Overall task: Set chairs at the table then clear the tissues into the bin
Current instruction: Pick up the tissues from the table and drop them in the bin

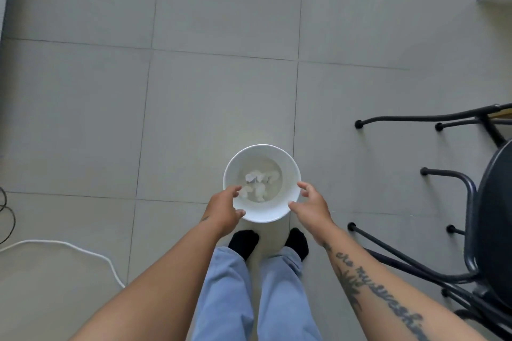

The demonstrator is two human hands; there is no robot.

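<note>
A round white bin [266, 217] stands on the tiled floor just in front of my feet, seen from above. Several crumpled white tissues [259, 183] lie at its bottom. My left hand [223, 209] hovers at the bin's near-left rim, its fingers spread and overlapping the edge. At the near-right rim is my right hand [311, 203], fingers apart, holding nothing. A black metal chair [491, 230] with a round seat stands at the right edge of the view.
Legs of a second black chair [415, 118] reach in at the right, under a strip of wood [502, 111]. A white cable [72, 245] and a black cable [9, 216] lie on the floor at the left. Grey floor tiles [216, 97] stretch ahead.
</note>
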